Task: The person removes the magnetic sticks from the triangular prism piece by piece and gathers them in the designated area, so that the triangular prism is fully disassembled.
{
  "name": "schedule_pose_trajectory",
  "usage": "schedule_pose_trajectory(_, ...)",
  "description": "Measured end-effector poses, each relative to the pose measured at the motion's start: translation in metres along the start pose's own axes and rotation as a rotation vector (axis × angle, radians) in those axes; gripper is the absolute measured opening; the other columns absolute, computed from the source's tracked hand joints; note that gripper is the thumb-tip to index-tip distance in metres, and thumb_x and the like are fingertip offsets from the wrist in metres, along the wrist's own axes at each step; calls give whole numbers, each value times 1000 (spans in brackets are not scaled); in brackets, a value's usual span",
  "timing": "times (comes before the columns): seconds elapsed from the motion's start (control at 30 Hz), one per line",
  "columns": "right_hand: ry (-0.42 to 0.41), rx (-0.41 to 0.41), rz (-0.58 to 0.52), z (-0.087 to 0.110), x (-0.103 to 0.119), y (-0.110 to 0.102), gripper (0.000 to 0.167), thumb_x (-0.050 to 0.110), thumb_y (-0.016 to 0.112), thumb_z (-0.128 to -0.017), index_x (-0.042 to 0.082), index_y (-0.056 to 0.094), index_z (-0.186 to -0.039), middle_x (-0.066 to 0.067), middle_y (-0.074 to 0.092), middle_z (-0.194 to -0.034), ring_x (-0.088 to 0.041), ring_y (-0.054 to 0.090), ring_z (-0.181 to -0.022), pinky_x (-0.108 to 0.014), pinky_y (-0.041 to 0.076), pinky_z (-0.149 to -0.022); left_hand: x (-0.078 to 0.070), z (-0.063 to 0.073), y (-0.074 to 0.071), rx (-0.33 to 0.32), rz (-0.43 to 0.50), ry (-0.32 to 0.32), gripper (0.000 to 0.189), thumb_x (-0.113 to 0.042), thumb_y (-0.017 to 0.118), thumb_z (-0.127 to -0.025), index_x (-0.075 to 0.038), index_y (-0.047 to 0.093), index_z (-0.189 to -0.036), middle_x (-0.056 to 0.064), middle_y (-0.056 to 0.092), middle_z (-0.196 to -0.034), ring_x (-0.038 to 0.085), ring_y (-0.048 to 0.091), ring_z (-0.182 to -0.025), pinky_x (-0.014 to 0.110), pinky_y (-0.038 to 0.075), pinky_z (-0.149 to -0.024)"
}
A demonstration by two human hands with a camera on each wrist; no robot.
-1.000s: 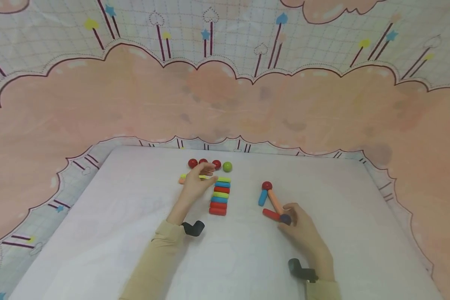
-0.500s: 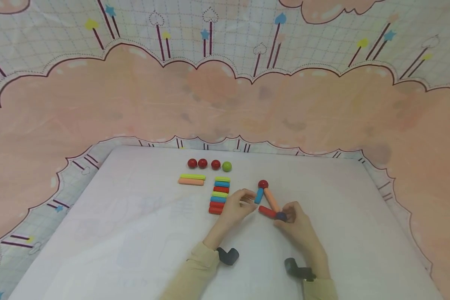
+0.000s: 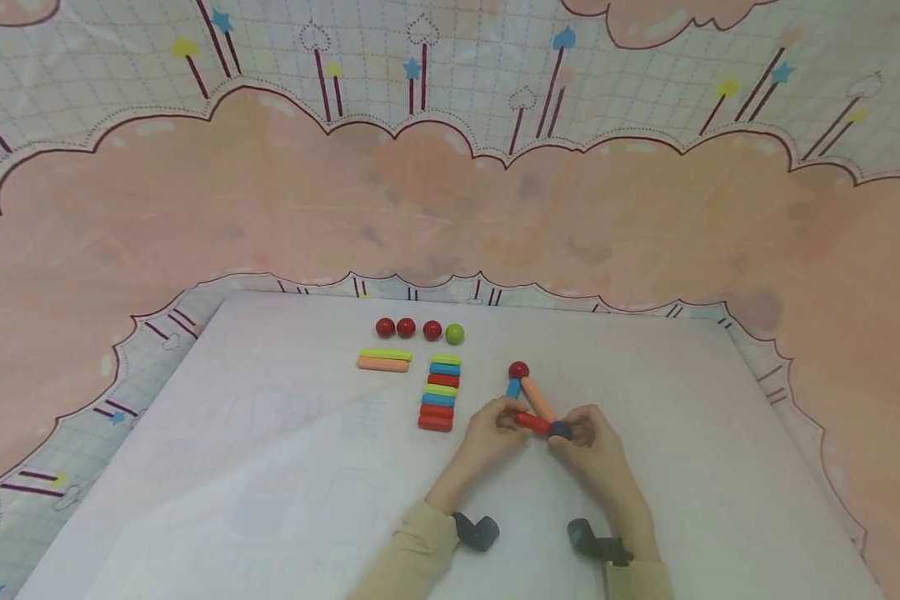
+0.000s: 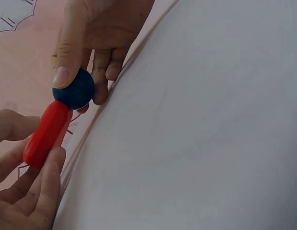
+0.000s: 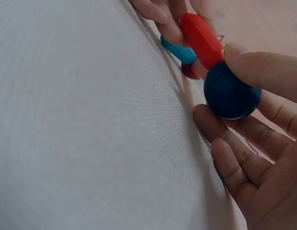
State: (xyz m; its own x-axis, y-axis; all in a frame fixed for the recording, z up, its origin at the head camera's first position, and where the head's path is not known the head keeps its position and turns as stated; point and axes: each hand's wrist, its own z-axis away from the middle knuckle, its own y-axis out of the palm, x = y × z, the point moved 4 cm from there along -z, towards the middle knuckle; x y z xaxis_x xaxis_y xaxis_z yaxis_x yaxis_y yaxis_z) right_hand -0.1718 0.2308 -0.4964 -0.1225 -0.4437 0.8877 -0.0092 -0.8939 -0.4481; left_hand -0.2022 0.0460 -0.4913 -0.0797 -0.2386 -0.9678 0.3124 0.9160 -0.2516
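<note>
My left hand (image 3: pixel 490 435) pinches a short red rod (image 4: pixel 45 134) by its free end, between thumb and fingers. The rod's other end meets a dark blue ball (image 5: pixel 231 92), which my right hand (image 3: pixel 598 442) holds between thumb and fingers. From that ball a longer orange rod (image 3: pixel 537 399) runs up to a red ball (image 3: pixel 519 370). A short light-blue rod (image 3: pixel 513 388) joins the same red ball, its lower end partly hidden behind my left fingers. Together the pieces form a bent chain just over the white table.
Left of my hands lies a column of several short coloured rods (image 3: pixel 440 390). Beside it are a long yellow rod (image 3: pixel 386 354) and a long orange rod (image 3: pixel 382 364). Behind, three red balls (image 3: pixel 406 327) and a green ball (image 3: pixel 454 333) stand in a row on the white table (image 3: pixel 270 467).
My left hand has come right from the loose rods and now pinches the red rod's free end. My right hand keeps its hold on the blue ball; the joined pieces have shifted slightly left.
</note>
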Motion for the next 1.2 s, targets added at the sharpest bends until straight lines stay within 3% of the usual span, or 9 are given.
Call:
schedule_pose_trajectory(0.13,-19,4,-3,1,0,-1,41,23,76,-81,13,52,-114,-11,66,-111,-19,60,-96,-28,47,-80,1,-2,7,27,75,-19,29,-10,68,-87,-9,64,-115,10,65,-114,14,61,-90,23,52,-79)
schedule_pose_trajectory(0.43,2,12,69,1,-1,2,42,31,74,-83,19,59,-120,-8,63,-103,-17,55,-86,-28,45,-72,12,-9,17,36,11,-42,22,-16,68,-87,-17,68,-108,6,68,-113,15,57,-101,33,50,-88)
schedule_pose_trajectory(0.8,-5,17,105,0,-3,3,40,30,72,-85,21,58,-122,-7,65,-113,-16,55,-84,-26,45,-70,13,-9,15,61,19,-28,22,-20,67,-90,-17,70,-111,4,68,-116,14,56,-101,33,50,-90)
schedule_pose_trajectory(1.2,-28,19,99,2,-1,3,38,30,72,-85,22,59,-120,-6,66,-112,-15,55,-80,-25,45,-68,14,-8,13,66,38,-44,23,-18,67,-89,-16,71,-112,5,67,-120,16,56,-103,34,51,-90)
